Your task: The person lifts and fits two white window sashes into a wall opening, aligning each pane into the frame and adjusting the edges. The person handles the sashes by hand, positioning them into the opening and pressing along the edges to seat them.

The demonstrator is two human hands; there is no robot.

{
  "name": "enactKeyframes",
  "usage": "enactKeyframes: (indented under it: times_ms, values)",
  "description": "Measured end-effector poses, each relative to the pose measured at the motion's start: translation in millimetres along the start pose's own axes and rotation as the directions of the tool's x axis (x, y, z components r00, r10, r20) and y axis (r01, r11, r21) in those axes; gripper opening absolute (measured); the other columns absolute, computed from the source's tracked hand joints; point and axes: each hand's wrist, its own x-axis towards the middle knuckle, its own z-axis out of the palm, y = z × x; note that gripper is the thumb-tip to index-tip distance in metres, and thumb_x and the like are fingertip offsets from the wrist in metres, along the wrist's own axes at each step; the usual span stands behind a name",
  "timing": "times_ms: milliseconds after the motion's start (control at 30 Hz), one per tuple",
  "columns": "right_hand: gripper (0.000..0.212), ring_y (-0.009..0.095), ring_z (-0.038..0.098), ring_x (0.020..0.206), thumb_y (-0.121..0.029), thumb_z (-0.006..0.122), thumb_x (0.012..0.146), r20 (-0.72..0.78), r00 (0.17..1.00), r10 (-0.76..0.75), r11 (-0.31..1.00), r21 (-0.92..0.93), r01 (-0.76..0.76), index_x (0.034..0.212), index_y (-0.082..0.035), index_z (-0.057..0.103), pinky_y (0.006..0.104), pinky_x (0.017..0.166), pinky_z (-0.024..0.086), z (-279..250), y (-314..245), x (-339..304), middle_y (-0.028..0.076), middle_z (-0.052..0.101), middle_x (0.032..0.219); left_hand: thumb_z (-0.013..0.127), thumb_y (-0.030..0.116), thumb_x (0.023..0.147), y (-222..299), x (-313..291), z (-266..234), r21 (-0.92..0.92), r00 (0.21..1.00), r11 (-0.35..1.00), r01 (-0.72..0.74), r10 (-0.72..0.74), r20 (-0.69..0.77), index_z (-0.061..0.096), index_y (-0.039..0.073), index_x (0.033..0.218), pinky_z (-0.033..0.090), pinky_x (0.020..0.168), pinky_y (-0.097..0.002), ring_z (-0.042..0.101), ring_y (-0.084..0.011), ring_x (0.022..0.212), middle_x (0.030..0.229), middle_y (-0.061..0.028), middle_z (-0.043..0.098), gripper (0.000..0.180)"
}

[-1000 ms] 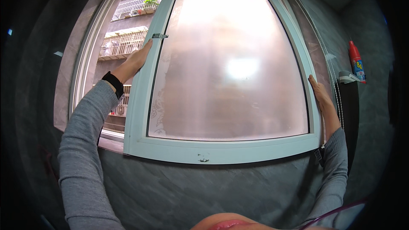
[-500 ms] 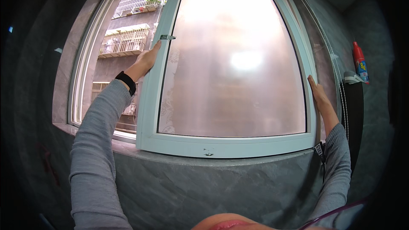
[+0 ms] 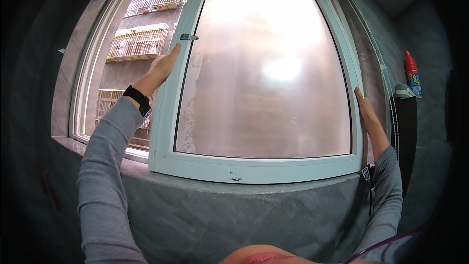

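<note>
A white-framed window sash (image 3: 254, 168) with a frosted pane (image 3: 264, 102) fills the middle of the view, its lower edge over the sill. My left hand (image 3: 165, 64) grips the sash's left upright just below a small metal latch (image 3: 189, 37); its thumb points up along the frame and its other fingers are partly hidden. On the opposite upright, my right hand (image 3: 367, 109) clasps the edge at about mid-height, fingertips on the frame. Both arms reach forward, and a black band (image 3: 137, 99) circles my left wrist.
Left of the sash the window opening shows barred balconies (image 3: 139, 43) outside. A stone sill (image 3: 273, 187) runs beneath. At right hang a beaded cord (image 3: 391, 93) and a small device with a cable (image 3: 367, 173). A red-capped bottle (image 3: 413, 76) stands against the right wall.
The sash's left edge and my left hand sit slightly farther left in view. The window surround has shifted left too. Both hands keep their hold; my right hand has barely moved.
</note>
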Motion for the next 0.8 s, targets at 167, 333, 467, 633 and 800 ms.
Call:
enactKeyframes:
  times_ms: [167, 333, 467, 633, 800]
  values:
    - [0.075, 0.019, 0.063, 0.076, -0.07, 0.059, 0.084, 0.004, 1.0, -0.002, 1.0, -0.012, 0.002, 0.101, 0.002, 0.068, 0.0318, 0.07, 0.048, -1, -3, -5, 0.01, 0.067, 0.085, 0.046, 0.065, 0.095, 5, -27, 1, -0.042, 0.999, 0.999, 0.019, -0.017, 0.045, 0.066, -0.008, 0.111, 0.05, 0.078, -0.0305, 0.064, -0.0167, 0.088, 0.096, -0.0129, 0.068, 0.077]
    - [0.075, 0.017, 0.063, 0.072, -0.072, 0.06, 0.083, -0.008, 0.999, -0.035, 0.999, -0.016, 0.035, 0.098, 0.001, 0.069, 0.0317, 0.067, 0.049, -1, -6, -11, 0.009, 0.067, 0.081, 0.046, 0.064, 0.095, 7, -44, 1, -0.01, 0.994, 1.0, -0.006, 0.007, 0.107, 0.059, -0.008, 0.124, 0.052, 0.079, -0.0286, 0.064, -0.0167, 0.092, 0.102, -0.0118, 0.067, 0.078]
    - [0.079, 0.018, 0.064, 0.074, -0.073, 0.061, 0.082, 0.008, 0.999, -0.045, 0.999, -0.03, 0.045, 0.102, 0.002, 0.067, 0.0326, 0.068, 0.05, -2, -8, -15, 0.01, 0.067, 0.084, 0.047, 0.062, 0.096, 4, -44, 3, -0.047, 0.999, 0.998, -0.039, 0.041, 0.036, 0.065, -0.006, 0.114, 0.052, 0.074, -0.0286, 0.065, -0.0156, 0.085, 0.093, -0.011, 0.067, 0.072]
    - [0.08, 0.019, 0.065, 0.075, -0.073, 0.06, 0.082, 0.048, 0.999, -0.02, 0.999, -0.044, 0.022, 0.106, 0.004, 0.065, 0.0328, 0.068, 0.051, -3, -8, -16, 0.012, 0.067, 0.084, 0.046, 0.058, 0.098, 0, -42, 4, -0.025, 0.994, 0.999, -0.039, 0.041, 0.097, 0.061, -0.005, 0.12, 0.052, 0.072, -0.025, 0.064, -0.0123, 0.082, 0.095, -0.0082, 0.067, 0.069]
    - [0.079, 0.022, 0.067, 0.081, -0.067, 0.056, 0.088, -0.008, 1.0, -0.029, 0.995, -0.093, 0.028, 0.111, 0.008, 0.066, 0.0347, 0.074, 0.051, -4, -6, -16, 0.015, 0.069, 0.092, 0.047, 0.056, 0.099, -1, -36, 5, -0.086, 0.994, 0.991, -0.104, 0.106, 0.017, 0.066, -0.004, 0.106, 0.051, 0.062, -0.0244, 0.062, -0.0105, 0.069, 0.083, -0.0042, 0.066, 0.063]
